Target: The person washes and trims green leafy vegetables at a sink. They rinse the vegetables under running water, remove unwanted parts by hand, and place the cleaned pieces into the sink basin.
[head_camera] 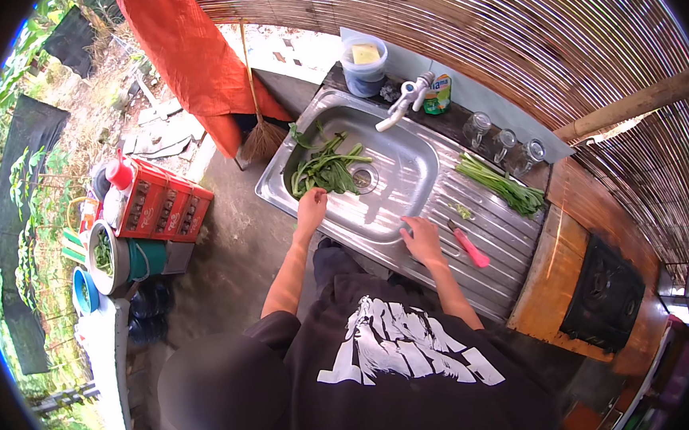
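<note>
My left hand (312,207) hangs over the near left rim of the stainless steel sink (405,178), fingers curled beside a heap of leafy greens (329,168) in the basin. Whether it pinches anything is hidden. My right hand (423,238) lies at the basin's near right edge with thumb and fingers apart and nothing in them. To its right, a knife with a pink handle (471,249) rests on the ribbed drainboard (487,289). Small green trimmings (461,211) are scattered by its blade. Farther back on the drainboard lies a bunch of green stalks with leaves (498,185).
Behind the basin stand a white faucet (406,101), a plastic tub (364,64) with a sponge, a soap pouch (437,94) and glass mugs (504,144). A black stove (603,293) is at right. Red crates (164,200) and a bucket (146,258) stand left; a broom (262,138) leans nearby.
</note>
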The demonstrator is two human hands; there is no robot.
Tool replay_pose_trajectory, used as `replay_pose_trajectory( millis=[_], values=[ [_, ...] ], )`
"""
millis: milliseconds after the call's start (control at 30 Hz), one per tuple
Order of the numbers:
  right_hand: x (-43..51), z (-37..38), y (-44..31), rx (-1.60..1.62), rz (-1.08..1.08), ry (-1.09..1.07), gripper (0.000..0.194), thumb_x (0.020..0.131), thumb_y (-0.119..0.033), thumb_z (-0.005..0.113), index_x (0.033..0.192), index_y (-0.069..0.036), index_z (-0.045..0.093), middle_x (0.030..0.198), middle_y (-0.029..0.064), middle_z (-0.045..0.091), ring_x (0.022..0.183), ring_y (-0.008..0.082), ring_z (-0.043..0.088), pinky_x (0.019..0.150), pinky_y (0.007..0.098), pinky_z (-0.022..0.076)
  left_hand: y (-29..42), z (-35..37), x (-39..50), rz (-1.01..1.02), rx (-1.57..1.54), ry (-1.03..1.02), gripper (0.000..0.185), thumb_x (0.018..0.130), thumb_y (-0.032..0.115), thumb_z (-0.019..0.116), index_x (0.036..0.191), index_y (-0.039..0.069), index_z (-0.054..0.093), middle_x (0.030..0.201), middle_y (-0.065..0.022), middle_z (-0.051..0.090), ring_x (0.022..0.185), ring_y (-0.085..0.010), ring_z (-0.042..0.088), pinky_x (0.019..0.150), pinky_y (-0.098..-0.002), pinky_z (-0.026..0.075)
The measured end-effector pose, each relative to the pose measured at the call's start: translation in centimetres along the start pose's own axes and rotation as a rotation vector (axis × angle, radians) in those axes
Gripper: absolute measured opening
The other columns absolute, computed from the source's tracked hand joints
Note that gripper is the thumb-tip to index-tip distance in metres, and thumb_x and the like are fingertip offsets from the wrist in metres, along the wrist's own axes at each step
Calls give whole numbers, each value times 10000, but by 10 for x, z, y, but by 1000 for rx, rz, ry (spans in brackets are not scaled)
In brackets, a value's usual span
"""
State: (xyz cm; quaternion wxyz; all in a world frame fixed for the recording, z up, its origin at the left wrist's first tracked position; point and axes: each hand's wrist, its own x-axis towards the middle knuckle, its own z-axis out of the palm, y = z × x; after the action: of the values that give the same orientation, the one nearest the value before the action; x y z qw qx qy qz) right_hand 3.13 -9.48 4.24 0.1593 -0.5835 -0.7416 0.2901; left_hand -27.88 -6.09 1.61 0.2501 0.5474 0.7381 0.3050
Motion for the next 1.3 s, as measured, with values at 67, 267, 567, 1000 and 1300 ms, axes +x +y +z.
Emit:
replay_pose_trajectory(
  millis=[67,267,567,1000,1300],
  values=[
    [8,11,-7,-30,25,61,316,828,-217,622,1124,-106,632,1073,103,632,1036,295,552,905,432,382,-15,-10,32,132,311,18,238,804,163,618,1017,56,623,954,-148,621,990,-311,570,825,-410,469],
    [37,37,-55,-11,98,92,318,833,-233,619,1131,-122,620,1043,105,631,1023,292,560,880,433,418,-61,-4,108,217,556,-250,412,718,132,634,1100,57,500,1021,-202,569,958,-391,589,771,-495,489],
    [60,72,-124,119,304,237,305,861,-242,615,1149,-139,618,1126,100,610,1093,290,540,955,398,384,-44,20,135,471,522,-275,355,744,165,636,1066,54,536,1061,-141,535,1052,-311,521,851,-443,447],
    [51,91,-140,404,504,505,261,869,-153,631,1118,-77,641,1078,115,647,910,243,620,822,348,486,-18,56,170,451,93,-450,226,804,249,652,902,49,692,849,-164,670,814,-334,645,771,-428,491],
    [127,31,-204,684,225,507,357,904,-181,608,1227,-34,571,1095,116,650,952,187,626,821,308,483,74,-76,158,-71,-948,-623,276,891,234,662,1031,-5,666,845,-1,648,745,-74,587,663,-224,471]
  ],
)
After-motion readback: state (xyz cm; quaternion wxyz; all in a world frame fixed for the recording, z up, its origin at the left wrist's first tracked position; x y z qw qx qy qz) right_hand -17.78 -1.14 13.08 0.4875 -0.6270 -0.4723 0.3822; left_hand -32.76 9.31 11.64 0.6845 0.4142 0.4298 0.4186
